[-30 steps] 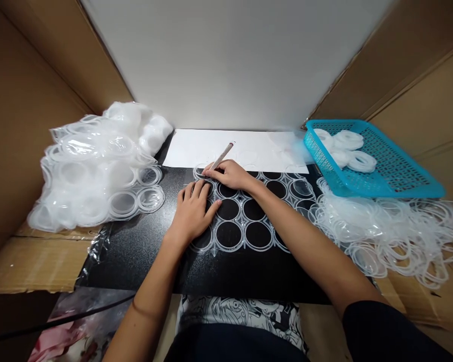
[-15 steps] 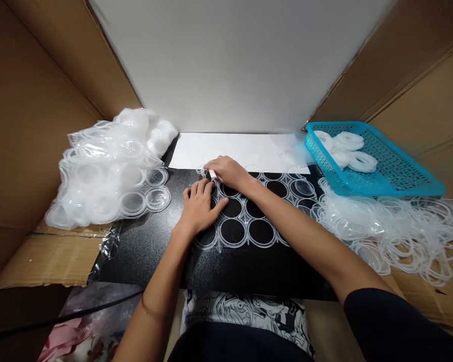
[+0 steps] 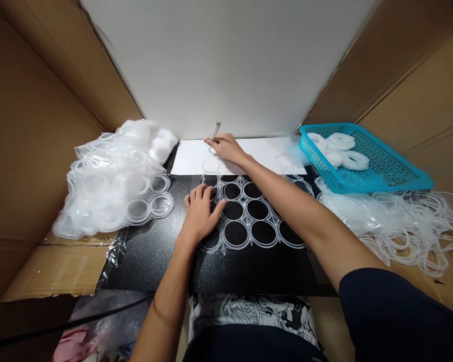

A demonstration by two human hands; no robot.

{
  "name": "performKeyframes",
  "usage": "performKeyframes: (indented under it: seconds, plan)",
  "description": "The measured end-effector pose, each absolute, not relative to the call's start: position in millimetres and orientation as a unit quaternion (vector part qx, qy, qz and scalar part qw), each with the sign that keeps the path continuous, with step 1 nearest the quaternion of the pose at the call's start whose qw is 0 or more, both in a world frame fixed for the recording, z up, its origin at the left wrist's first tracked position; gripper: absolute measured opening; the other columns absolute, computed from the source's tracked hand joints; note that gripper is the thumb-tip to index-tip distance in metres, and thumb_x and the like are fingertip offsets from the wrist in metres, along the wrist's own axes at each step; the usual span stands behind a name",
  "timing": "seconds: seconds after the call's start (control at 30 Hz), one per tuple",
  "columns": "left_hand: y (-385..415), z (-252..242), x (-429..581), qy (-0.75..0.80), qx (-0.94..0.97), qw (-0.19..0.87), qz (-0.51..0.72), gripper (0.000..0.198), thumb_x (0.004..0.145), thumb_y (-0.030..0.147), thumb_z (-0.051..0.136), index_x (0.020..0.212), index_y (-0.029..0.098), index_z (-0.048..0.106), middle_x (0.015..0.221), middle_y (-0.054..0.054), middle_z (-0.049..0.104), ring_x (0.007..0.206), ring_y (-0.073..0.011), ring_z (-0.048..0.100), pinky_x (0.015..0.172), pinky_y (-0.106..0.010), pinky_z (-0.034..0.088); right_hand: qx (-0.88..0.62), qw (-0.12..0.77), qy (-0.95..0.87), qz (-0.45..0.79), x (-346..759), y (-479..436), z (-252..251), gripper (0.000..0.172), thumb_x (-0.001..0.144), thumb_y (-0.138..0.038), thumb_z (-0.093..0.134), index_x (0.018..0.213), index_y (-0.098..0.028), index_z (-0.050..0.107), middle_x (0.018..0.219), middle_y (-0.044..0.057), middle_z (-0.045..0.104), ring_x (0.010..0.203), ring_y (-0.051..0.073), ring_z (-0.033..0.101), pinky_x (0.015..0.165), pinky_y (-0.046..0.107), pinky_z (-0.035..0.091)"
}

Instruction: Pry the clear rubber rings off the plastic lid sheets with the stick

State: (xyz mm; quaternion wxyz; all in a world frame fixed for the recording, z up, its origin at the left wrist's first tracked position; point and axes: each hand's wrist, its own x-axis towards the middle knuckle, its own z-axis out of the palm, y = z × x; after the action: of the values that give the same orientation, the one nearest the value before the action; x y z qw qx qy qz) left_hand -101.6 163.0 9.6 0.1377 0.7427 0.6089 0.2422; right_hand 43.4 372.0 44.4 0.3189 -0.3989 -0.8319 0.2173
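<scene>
A clear plastic sheet of joined rings (image 3: 249, 222) lies on the black work surface (image 3: 147, 264). My left hand (image 3: 201, 216) rests on its left part, palm down with the fingers spread. Farther back, my right hand (image 3: 228, 148) is raised over the white paper strip (image 3: 260, 151), fingers closed on a pale, pen-like tool (image 3: 215, 131) that points upward. Below that hand, a thin clear ring (image 3: 211, 166) at the sheet's back edge overlaps the paper. The tool's lower end is hidden by my fingers.
Bulky stacks of clear ring sheets (image 3: 109, 186) stand at the left. On the right, a blue basket (image 3: 394, 168) holds bundles of white rings (image 3: 355, 160), with a tangle of plastic ring scraps (image 3: 396, 226) before it. Cardboard walls (image 3: 411, 85) flank both sides.
My right hand has lifted and moved back from the sheet's rear edge to above the paper, with the tool now tilted upright. My left hand stays in place on the sheet.
</scene>
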Motion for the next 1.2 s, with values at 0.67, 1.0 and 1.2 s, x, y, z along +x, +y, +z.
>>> performKeyframes:
  seconds: [0.67, 1.0, 1.2]
  plan:
    - [31, 54, -21, 0.310, 0.039, 0.789, 0.529, 0.045, 0.106, 0.046, 0.040, 0.120, 0.018, 0.072, 0.129, -0.012, 0.073, 0.137, -0.0262, 0.060, 0.117, -0.046, 0.049, -0.313, 0.277, -0.828, 0.374, 151, 87, 102, 0.035, 0.100, -0.023, 0.063, 0.121, -0.048, 0.075, 0.134, -0.005, 0.073, 0.123, 0.019, 0.070, 0.106, 0.043, 0.057]
    - [3, 56, -19, 0.280, 0.200, 0.754, 0.560, 0.068, 0.106, 0.061, 0.018, 0.142, 0.025, 0.062, 0.161, -0.003, 0.051, 0.156, -0.0277, 0.038, 0.127, -0.048, 0.037, -0.470, 0.476, -0.701, 0.248, 159, -3, 46, 0.047, 0.099, -0.020, 0.060, 0.136, -0.048, 0.068, 0.095, 0.002, 0.076, 0.083, 0.024, 0.073, 0.071, 0.042, 0.062]
    - [-9, 56, -18, 0.337, 0.256, 0.721, 0.549, 0.068, 0.104, 0.066, 0.020, 0.146, 0.030, 0.059, 0.161, -0.004, 0.050, 0.157, -0.0335, 0.034, 0.121, -0.055, 0.043, -0.488, 0.500, -0.681, 0.219, 138, -30, 38, 0.050, 0.098, -0.017, 0.057, 0.136, -0.047, 0.066, 0.096, 0.002, 0.078, 0.081, 0.025, 0.075, 0.070, 0.045, 0.064]
